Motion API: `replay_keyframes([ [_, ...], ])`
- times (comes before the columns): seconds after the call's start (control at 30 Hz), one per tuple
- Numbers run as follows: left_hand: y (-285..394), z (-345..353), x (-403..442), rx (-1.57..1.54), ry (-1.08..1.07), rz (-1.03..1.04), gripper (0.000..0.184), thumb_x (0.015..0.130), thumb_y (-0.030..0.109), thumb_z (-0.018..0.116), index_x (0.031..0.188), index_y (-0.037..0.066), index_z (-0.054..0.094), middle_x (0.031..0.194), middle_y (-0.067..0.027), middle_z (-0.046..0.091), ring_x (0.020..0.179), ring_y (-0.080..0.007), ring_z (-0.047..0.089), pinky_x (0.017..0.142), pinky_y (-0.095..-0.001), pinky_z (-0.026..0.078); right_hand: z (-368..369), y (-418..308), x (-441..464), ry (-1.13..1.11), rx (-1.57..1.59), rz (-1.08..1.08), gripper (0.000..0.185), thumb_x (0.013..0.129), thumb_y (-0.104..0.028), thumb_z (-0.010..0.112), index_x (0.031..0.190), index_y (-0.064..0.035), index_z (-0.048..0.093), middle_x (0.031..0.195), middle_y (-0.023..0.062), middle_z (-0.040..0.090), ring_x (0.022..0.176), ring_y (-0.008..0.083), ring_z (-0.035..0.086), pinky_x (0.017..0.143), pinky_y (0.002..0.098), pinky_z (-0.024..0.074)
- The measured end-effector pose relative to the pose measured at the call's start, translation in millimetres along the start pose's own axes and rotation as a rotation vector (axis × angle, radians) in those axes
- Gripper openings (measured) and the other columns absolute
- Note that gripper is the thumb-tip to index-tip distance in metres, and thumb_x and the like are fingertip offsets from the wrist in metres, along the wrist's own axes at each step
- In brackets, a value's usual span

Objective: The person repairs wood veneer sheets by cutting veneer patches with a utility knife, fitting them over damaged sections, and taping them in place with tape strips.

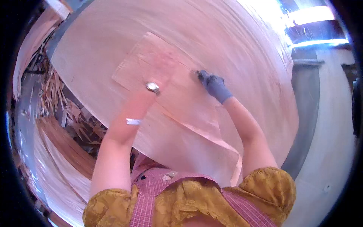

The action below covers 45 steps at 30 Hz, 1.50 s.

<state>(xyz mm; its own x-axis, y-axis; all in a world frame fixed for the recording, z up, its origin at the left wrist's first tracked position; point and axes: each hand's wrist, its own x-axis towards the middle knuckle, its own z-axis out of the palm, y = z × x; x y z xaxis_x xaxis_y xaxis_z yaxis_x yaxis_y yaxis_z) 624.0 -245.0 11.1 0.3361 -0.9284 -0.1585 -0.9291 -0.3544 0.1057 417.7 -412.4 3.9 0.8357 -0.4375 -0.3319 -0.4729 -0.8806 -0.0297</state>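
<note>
A broad sheet of pale, thin wood veneer (234, 41) spreads in front of me. On it lies a smaller veneer piece (126, 72) with straight edges. My left hand (166, 64), bare and with a watch at the wrist, is over this smaller piece; its fingers are smeared by motion. To its right, my right hand (213, 85) wears a grey-blue glove and is closed, low over the veneer near the piece's right edge. A small dark tip shows at its fingers, too small to name. A strip of veneer with a raised, curled edge (204, 138) runs toward my body.
Torn veneer scraps (53, 90) are heaped at the left, below the sheet's edge. Beside them are a brown stack of wood sheets (64, 143) and a pale sheet (56, 174). A grey surface (306, 102) borders the veneer at the right.
</note>
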Motion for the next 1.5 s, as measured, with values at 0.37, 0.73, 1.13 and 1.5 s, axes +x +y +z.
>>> replay_keyframes([
  [0.37,62.7,29.4,-6.5,-0.140,-0.061,0.014,0.086,0.073,0.041,0.080,0.147,0.032,0.039,0.159,-0.0104,0.025,0.143,-0.0421,0.023,0.104,-0.0689,0.032,97.2,-46.0,-220.6,-0.037,0.195,0.384,0.031,0.098,-0.024,0.044,0.125,-0.0084,0.044,0.091,0.0218,0.069,0.077,0.0385,0.070,0.062,0.0531,0.0542],
  [0.73,63.4,20.1,-5.8,-0.077,-0.095,-0.013,0.090,0.073,0.045,0.078,0.149,0.033,0.033,0.160,-0.0111,0.021,0.146,-0.0402,0.018,0.108,-0.0677,0.027,87.8,-73.4,-320.4,0.193,0.525,0.504,0.026,0.098,-0.029,0.050,0.113,-0.0079,0.051,0.084,0.0221,0.068,0.074,0.0405,0.067,0.061,0.0511,0.0512],
  [1.13,58.8,34.5,-10.1,-0.104,-0.055,-0.065,0.098,0.076,0.047,0.075,0.153,0.014,0.024,0.159,-0.0124,0.021,0.147,-0.0297,0.020,0.114,-0.0572,0.024,18.3,-8.6,-173.4,0.495,0.236,0.307,0.017,0.091,-0.025,0.061,0.105,-0.0164,0.065,0.089,0.0134,0.069,0.081,0.0332,0.068,0.065,0.0441,0.0523],
  [1.5,42.3,38.2,-11.4,-0.164,0.312,0.020,0.121,0.064,0.052,0.083,0.155,0.014,0.011,0.148,-0.0148,0.036,0.134,-0.0354,0.036,0.106,-0.0536,0.032,19.6,-32.7,-99.3,-0.094,1.484,0.440,0.033,0.095,-0.036,0.058,0.091,-0.0033,0.063,0.078,0.0158,0.069,0.069,0.0337,0.068,0.061,0.0451,0.0518],
])
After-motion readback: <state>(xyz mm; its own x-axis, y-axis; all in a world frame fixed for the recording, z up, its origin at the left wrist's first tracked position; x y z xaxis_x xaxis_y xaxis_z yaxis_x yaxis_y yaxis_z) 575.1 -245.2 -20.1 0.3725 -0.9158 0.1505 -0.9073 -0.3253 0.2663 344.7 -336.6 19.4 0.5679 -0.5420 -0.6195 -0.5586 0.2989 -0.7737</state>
